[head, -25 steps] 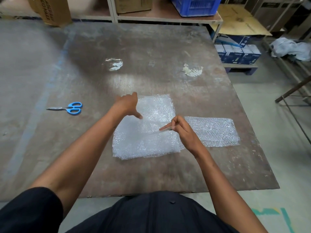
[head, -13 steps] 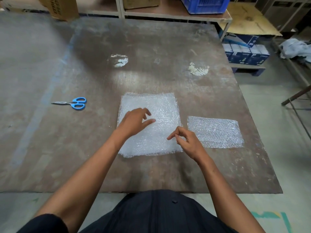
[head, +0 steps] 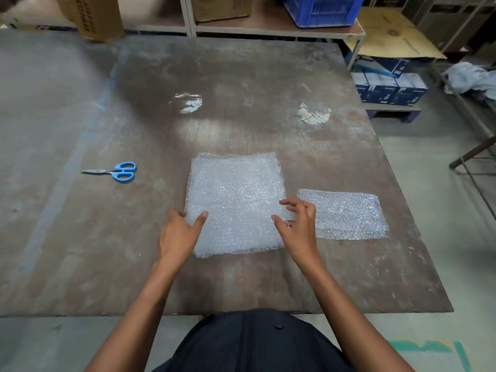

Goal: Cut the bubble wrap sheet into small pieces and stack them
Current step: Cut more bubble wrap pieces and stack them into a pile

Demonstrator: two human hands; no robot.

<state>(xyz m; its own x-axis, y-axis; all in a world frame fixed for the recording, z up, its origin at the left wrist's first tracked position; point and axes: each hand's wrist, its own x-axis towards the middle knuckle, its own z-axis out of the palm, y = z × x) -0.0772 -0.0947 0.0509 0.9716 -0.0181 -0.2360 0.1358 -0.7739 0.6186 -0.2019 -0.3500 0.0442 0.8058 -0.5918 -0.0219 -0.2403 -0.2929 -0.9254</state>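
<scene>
left hand [head: 178,234] fingers spread, at stack's [head: 236,202] left edge | right hand [head: 298,224] loosely apart, right edge | scissors [head: 115,171] far left, nearer left hand

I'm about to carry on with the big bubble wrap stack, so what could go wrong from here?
1. Both hands, left hand and right hand, only touch the side edges of the big stack; light sheets may slide out of line.
2. The scissors lie far to the left, so reaching for them could free the stack.
3. The small piece lies close beside the right hand and may get brushed aside.
</scene>
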